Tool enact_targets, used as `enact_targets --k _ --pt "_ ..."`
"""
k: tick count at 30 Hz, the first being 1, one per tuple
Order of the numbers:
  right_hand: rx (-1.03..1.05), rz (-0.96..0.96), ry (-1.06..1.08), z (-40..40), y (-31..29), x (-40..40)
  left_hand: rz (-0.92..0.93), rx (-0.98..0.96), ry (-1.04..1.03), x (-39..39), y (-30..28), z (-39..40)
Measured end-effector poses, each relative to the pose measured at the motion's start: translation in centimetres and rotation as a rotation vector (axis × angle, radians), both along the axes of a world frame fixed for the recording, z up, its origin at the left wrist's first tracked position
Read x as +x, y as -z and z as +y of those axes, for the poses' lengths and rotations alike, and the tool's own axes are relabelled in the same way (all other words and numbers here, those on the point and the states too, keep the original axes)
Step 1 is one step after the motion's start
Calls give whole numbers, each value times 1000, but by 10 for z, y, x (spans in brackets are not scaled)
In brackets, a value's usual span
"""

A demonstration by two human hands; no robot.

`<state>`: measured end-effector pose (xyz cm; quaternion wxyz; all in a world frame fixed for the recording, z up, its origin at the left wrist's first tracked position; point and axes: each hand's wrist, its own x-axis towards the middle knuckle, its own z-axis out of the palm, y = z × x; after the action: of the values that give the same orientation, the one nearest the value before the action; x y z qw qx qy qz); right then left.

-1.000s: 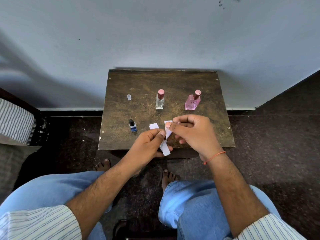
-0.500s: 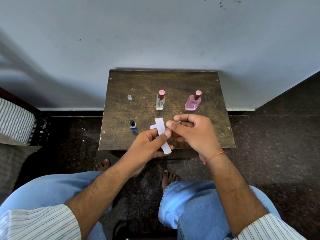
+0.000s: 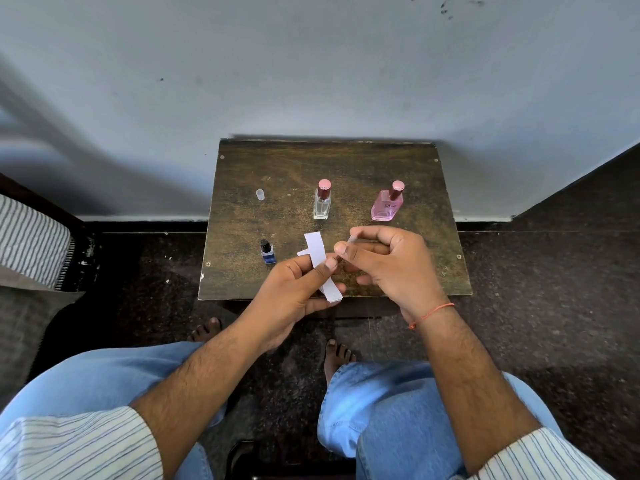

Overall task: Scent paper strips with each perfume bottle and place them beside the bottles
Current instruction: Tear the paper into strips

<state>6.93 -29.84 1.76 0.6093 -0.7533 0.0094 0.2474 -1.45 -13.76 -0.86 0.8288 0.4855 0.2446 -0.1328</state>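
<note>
Three perfume bottles stand on a small brown table (image 3: 346, 161): a small blue bottle (image 3: 267, 252) with a black top at front left, a clear bottle (image 3: 322, 202) in the middle, a pink bottle (image 3: 387, 204) at right. My left hand (image 3: 298, 292) pinches white paper strips (image 3: 317, 251) between thumb and fingers over the table's front edge. My right hand (image 3: 388, 261) is beside it, fingers curled, pinching one thin white strip (image 3: 350, 240) edge-on between fingertips.
A small clear cap (image 3: 259, 194) stands at the table's back left. A pale wall rises right behind the table. Striped fabric (image 3: 31, 244) lies at far left. My knees in blue jeans and bare feet are below the table, on a dark floor.
The strips in my left hand have swung upright and now fan out above the thumb. My right hand has drawn a strip away to the right; both hands stay over the front edge.
</note>
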Motion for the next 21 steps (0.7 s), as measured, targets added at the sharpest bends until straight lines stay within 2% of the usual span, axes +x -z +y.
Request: enact_targets --k 14,21 --pt "14 -27 -40 -3 1 1 25 -64 -46 2 0 1" --pt "-157 -260 -149 -8 3 2 20 -97 -44 2 -2 2"
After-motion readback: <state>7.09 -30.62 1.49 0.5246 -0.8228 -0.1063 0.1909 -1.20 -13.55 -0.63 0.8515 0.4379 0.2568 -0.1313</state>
